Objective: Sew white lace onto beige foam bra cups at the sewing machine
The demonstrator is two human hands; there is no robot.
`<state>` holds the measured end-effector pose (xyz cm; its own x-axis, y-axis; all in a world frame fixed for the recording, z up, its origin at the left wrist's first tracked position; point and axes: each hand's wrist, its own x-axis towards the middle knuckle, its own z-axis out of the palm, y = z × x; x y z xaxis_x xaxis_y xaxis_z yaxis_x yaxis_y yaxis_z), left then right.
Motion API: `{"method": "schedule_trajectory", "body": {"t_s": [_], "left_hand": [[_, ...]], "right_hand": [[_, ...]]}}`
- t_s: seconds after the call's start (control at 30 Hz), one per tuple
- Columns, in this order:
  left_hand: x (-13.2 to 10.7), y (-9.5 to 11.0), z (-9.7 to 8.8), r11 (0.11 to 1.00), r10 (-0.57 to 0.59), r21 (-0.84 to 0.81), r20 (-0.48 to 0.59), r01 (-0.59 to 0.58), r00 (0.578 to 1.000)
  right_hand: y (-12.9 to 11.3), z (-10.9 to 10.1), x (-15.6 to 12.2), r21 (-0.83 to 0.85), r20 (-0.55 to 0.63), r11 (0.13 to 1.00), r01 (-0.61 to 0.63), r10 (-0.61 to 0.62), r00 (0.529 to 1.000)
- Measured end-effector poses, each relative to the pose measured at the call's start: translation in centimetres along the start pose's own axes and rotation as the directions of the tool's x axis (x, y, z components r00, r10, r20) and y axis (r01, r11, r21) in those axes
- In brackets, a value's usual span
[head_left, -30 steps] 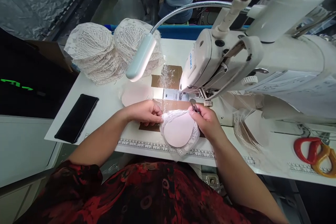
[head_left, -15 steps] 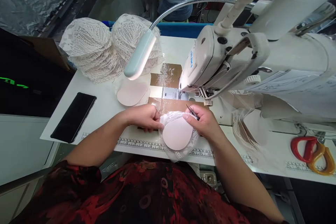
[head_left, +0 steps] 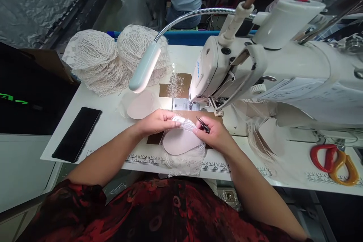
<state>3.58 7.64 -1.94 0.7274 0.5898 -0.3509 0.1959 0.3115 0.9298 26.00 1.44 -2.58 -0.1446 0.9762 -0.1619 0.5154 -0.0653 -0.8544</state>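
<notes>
Between my two hands is a white lace piece [head_left: 187, 164] with a smooth pale pink, rounded pad [head_left: 181, 142] lying on it. My left hand [head_left: 161, 121] pinches the lace at its upper left edge. At the upper right edge, my right hand [head_left: 211, 131] grips the lace and pad between thumb and fingers. Small dark thread snips [head_left: 203, 124] are also tucked in my right hand, their tips pointing up and left. The lace hangs down over the table's front edge. Just beyond my hands is the needle area of a white sewing machine [head_left: 208, 68].
Lace stacks [head_left: 93, 60] stand at the back left, with pale pads [head_left: 139, 105] before them. A black phone [head_left: 77, 134] lies on the left. More lace and pads [head_left: 268, 136] and red-and-yellow-handled scissors [head_left: 334, 162] are on the right. A lamp [head_left: 146, 66] overhangs the table; a person sits beyond.
My left hand has moved up and taken the lace's top edge. The pad and lace have shifted left and turned, with more lace hanging below. The view has shifted slightly.
</notes>
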Motion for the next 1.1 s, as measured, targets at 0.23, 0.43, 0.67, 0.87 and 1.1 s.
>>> {"method": "schedule_trajectory", "body": {"t_s": [0.23,0.43,0.67,0.87,1.1], "left_hand": [[0.3,-0.4,1.0,0.992,-0.021,-0.123,-0.033,0.017,0.999],[0.5,-0.5,1.3,0.986,-0.023,-0.166,0.006,0.024,1.0],[0.4,-0.5,1.2,0.999,0.034,-0.005,-0.024,-0.034,0.999],[0.4,-0.7,1.3,0.999,0.001,-0.054,-0.051,-0.004,0.999],[0.5,-0.9,1.1,0.989,0.028,-0.145,-0.024,-0.031,0.999]], "right_hand": [[0.1,0.6,0.5,0.089,-0.026,0.996,-0.01,0.013,1.0],[-1.1,1.1,0.6,0.048,-0.071,0.997,0.067,-0.064,0.995],[-1.3,1.0,0.4,0.049,-0.1,0.997,0.051,-0.046,0.994],[-0.9,1.3,0.5,0.052,-0.058,0.994,0.1,-0.097,0.994],[-0.9,1.6,0.4,-0.042,-0.115,0.994,0.101,-0.105,0.988]]}}
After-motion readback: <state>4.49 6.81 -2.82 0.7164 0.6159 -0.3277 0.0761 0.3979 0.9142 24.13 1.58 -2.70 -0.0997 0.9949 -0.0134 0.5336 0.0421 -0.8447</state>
